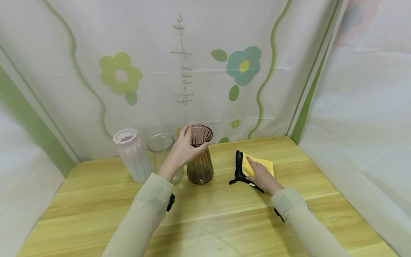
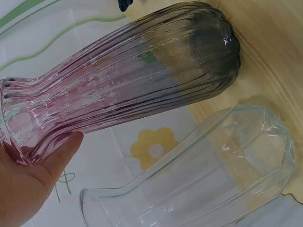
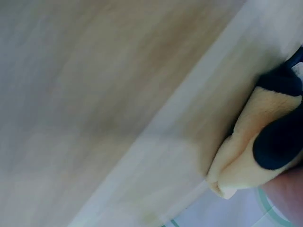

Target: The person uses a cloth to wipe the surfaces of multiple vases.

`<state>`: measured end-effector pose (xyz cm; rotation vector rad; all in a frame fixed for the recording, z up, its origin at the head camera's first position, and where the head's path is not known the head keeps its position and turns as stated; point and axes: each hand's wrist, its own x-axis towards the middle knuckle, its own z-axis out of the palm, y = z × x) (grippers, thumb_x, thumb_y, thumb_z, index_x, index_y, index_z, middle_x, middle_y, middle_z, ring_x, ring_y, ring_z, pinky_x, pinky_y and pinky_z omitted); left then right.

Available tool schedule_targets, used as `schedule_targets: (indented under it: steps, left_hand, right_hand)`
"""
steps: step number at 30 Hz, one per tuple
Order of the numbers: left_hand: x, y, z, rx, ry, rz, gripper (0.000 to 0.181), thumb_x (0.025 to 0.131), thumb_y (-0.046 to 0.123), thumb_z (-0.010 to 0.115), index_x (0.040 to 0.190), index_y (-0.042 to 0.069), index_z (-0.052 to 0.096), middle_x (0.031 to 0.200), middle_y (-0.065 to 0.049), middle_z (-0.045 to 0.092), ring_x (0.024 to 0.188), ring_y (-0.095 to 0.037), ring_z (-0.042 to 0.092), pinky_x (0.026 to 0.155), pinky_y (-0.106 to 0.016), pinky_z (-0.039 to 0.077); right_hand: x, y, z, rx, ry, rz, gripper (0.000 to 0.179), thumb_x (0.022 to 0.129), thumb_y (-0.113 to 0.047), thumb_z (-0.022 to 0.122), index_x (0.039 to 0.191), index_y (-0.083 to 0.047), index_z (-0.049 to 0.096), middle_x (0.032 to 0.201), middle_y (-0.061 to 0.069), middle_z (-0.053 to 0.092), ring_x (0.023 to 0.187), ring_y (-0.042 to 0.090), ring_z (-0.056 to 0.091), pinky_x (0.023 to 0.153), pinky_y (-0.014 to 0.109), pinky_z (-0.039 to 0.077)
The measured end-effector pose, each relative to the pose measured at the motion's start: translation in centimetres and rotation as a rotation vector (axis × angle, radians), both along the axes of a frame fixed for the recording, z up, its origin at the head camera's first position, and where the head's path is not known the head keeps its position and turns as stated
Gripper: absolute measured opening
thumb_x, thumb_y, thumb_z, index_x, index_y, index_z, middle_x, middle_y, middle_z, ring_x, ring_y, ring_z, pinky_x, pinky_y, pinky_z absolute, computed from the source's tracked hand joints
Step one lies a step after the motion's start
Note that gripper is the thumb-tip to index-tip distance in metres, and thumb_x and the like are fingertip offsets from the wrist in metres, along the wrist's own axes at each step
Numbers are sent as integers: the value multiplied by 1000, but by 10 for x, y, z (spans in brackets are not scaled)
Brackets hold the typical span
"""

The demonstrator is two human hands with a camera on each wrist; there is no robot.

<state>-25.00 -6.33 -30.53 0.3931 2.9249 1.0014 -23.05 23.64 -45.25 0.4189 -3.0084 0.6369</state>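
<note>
My left hand [image 1: 184, 148] grips a ribbed glass vase [image 1: 200, 167] at its neck, thumb on the near side and fingers about the rim. The vase, standing on the table, fades from pink at the top to smoky brown at the base, as the vase's side [image 2: 142, 71] in the left wrist view shows. To the right, my right hand [image 1: 261, 176] holds a folded yellow cloth [image 1: 264, 164] with black edging, low over the tabletop. The right wrist view catches part of the folded cloth [image 3: 251, 161], with only a sliver of the hand below it.
A clear glass vase [image 1: 160, 144] stands just left of the ribbed one, partly behind my left forearm. Further left is a whitish fluted vase [image 1: 131, 160]. The wood-grain table [image 1: 205, 214] meets a printed curtain [image 1: 154, 71] at the back.
</note>
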Motion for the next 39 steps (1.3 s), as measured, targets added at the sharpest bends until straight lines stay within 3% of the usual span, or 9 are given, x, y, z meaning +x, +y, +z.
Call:
schedule_targets:
  steps: [5, 12, 20, 26, 33, 39]
  left_hand:
    - [0, -3, -1, 11, -11, 12, 99, 87, 62, 52, 155, 10, 3, 162, -9, -2, 135, -44, 38, 106, -57, 39]
    - [-1, -4, -1, 28, -13, 24, 100, 86, 63, 52, 155, 9, 3, 161, -12, -3, 134, -43, 40, 105, -56, 41]
    - [-4, -4, -2, 17, -17, 15, 101, 86, 65, 50, 155, 8, 3, 162, -11, -3, 136, -45, 37, 105, -58, 40]
    - [-4, -4, -3, 15, -8, 22, 100, 86, 65, 50, 155, 8, 6, 161, -10, -2, 132, -45, 41, 103, -57, 42]
    - [-5, -5, -4, 15, -1, 24, 100, 86, 65, 50, 154, 7, 5, 161, -11, -1, 133, -45, 41, 103, -56, 42]
    - [-4, -4, -3, 12, 0, 28, 100, 86, 65, 50, 154, 7, 6, 161, -11, 0, 129, -45, 45, 101, -56, 44]
  right_hand:
    - [1, -1, -6, -15, 76, 20, 69, 92, -9, 61, 148, 4, 24, 133, 37, 45, 119, 51, 48, 100, 58, 41]
    - [2, -2, -4, 12, 188, -33, 64, 89, -2, 63, 146, 1, 33, 122, 32, 53, 96, 41, 62, 77, 46, 55]
    - [0, 0, 4, -35, 216, -102, 62, 93, -3, 58, 149, -5, 31, 125, 30, 53, 97, 42, 63, 82, 50, 53]
    - [-4, -2, 11, -60, 243, -109, 61, 95, -5, 55, 150, -7, 29, 130, 30, 50, 106, 44, 60, 88, 52, 51]
    - [-5, -13, 29, -137, 241, -110, 61, 98, -9, 51, 153, -15, 24, 147, 26, 35, 120, 48, 51, 95, 56, 47]
    - [-4, -27, 46, -259, 261, -100, 61, 98, -9, 50, 153, -12, 23, 147, 24, 36, 129, 44, 43, 103, 57, 41]
